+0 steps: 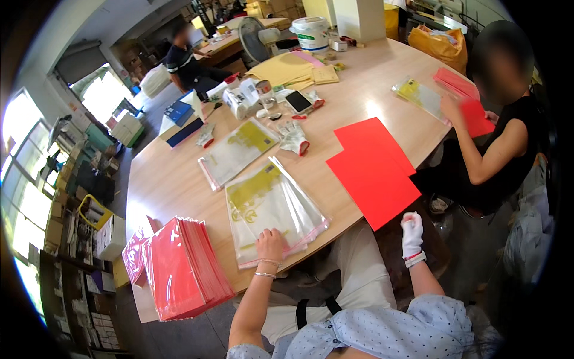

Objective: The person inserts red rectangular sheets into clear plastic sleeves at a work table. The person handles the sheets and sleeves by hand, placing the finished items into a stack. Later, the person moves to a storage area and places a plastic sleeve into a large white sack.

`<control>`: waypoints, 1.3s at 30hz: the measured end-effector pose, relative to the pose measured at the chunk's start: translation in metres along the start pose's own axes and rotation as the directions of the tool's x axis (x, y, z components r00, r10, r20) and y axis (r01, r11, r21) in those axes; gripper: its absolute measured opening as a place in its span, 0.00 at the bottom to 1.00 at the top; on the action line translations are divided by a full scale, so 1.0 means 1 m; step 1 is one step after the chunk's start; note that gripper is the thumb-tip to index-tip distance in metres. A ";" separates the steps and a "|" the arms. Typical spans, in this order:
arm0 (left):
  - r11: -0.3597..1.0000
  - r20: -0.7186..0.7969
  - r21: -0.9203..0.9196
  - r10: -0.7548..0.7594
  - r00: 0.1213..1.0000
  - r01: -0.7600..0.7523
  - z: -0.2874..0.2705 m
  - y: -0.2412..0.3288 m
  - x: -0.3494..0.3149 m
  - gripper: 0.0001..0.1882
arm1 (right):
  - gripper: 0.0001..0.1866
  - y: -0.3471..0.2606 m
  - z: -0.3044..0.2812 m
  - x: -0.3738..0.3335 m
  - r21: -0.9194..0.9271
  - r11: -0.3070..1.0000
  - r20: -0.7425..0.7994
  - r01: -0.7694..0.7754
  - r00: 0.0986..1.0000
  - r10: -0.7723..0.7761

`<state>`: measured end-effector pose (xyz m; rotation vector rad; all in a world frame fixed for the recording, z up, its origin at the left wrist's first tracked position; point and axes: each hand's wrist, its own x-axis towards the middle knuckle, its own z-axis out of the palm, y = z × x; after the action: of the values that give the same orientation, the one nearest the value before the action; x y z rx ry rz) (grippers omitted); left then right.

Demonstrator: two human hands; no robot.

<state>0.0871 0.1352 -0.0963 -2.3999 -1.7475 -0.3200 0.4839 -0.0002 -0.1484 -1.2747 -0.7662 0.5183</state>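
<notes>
your left hand (270, 242) rests flat, fingers spread and relaxed, on the near edge of the stack of clear plastic sleeves (272, 206); it presses down on the top sleeve and has closed on nothing. the stack lies directly ahead of that hand on the tabletop (371, 90), long axis running away from you and tilted a little to the left, open flaps toward the far right corner.

your right hand (411, 233), in a white glove, hangs off the tabletop edge, lower right of the red sheets (373, 173). its fingers are curled toward the near corner of the lower red sheet; whether it actually pinches that corner, i cannot tell. the red sheets sit just right of the sleeve stack, apart from it, near corner pointing at your gloved hand.

relation that matters: the red sheet lies up and left from your right hand, the sleeves lie between the two hands, nearer the left. the right hand is nearer the red sheets, the left nearer the sleeves.

a filled pile of red packs (182, 269) sits at your far left, overhanging the edge. another person's hand (451, 107) works across the tabletop, well apart.
</notes>
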 end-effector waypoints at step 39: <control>0.226 -0.040 -0.974 -0.158 0.987 -0.003 0.047 0.056 -0.057 0.28 | 0.10 -0.155 0.071 -0.124 0.338 0.441 0.540 -0.831 0.555 0.632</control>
<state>0.1269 0.0772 -0.1562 -2.7675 -1.8402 -2.1753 0.3393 -0.0800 -0.0176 -0.8882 -0.1992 1.6334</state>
